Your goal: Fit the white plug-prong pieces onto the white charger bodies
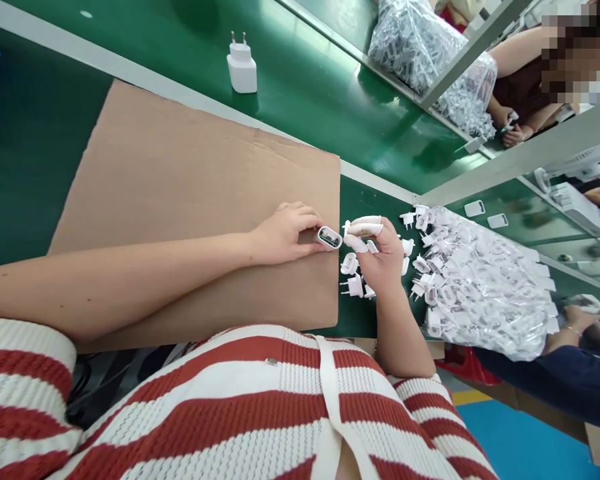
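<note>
At the right edge of the brown cardboard sheet (195,167), the left hand (281,235) has its grip closed round a white oval plastic housing (329,238), best held steady, and, just past the sheet, the right hand (384,257) pinches a small white plastic piece (347,228).

That glossy, dark green tabletop (25,127) has a pale grey strip (70,51) crossing it, and a plain brown cardboard sheet (180,167) reaching its near edge. The oval plastic charger shell (329,238) is white outside, green and blackish inside. White covers (373,229) wrap fingers of the right hand (384,257). Heaped plastic plug pieces (485,287) show white through clear film. The worker's knitted top (255,407) runs in red and white stripes.
</note>
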### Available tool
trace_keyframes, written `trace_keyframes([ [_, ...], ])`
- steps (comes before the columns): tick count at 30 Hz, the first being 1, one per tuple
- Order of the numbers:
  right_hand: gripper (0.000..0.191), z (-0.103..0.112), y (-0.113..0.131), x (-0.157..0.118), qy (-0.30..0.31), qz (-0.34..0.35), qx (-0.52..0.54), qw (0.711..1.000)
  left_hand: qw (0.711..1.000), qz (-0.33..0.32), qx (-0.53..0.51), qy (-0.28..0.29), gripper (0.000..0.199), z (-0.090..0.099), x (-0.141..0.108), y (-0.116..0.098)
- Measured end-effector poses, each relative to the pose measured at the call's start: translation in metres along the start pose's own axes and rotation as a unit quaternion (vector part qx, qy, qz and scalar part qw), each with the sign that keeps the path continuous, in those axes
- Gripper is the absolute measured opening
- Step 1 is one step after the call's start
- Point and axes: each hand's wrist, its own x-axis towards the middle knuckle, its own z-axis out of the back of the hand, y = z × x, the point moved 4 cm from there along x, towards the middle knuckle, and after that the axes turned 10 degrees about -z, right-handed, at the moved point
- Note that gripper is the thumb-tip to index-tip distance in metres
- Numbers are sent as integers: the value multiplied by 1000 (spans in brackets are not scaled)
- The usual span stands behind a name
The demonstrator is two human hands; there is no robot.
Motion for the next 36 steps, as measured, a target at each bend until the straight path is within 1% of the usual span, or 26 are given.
trace_keyframes([
  [2, 23, 0, -1, -1, -9, 2, -40, 999, 1000, 2, -6, -7, 49, 0, -1, 0],
  [4, 38, 1, 0, -3, -27, -4, -51, 998, 1000, 2, -11, -9, 50, -1, -1, 0],
  [5, 40, 2, 1, -5, -32, -3, -57, 998, 1000, 0, -13, -8, 48, -2, -1, 1],
  [6, 37, 1, 3, -6, -32, 4, -69, 997, 1000, -2, -15, -7, 46, -2, -1, 1],
  [9, 20, -4, 9, -7, -12, 60, -125, 990, 1000, -7, -20, -13, 44, -3, -1, 4],
  [11, 20, -10, 9, -6, 4, 77, -143, 987, 1000, -12, -19, -16, 44, -3, -2, 4],
  [13, 25, -14, 5, -4, 10, 54, -145, 988, 1000, -14, -15, -19, 44, -3, -2, 5],
  [16, 27, -15, -1, -4, -23, 13, -146, 989, 1000, -12, -9, -20, 43, -3, -1, 4],
  [18, 27, -15, 0, -5, -39, 12, -141, 989, 1000, -11, -9, -18, 42, -4, 0, 4],
  [22, 26, -20, 8, -6, -11, 38, -156, 987, 1000, -10, -10, -19, 41, -5, 0, 5],
  [26, 26, -24, 12, -5, 4, 37, -220, 975, 1000, -9, -11, -24, 42, -6, 0, 5],
  [30, 21, -26, 16, -6, 6, 56, -275, 960, 1000, -10, -14, -25, 41, -5, -1, 4],
  [36, 21, -29, 23, -5, 35, 37, -324, 945, 999, -9, -2, -33, 39, -5, -2, 2],
])
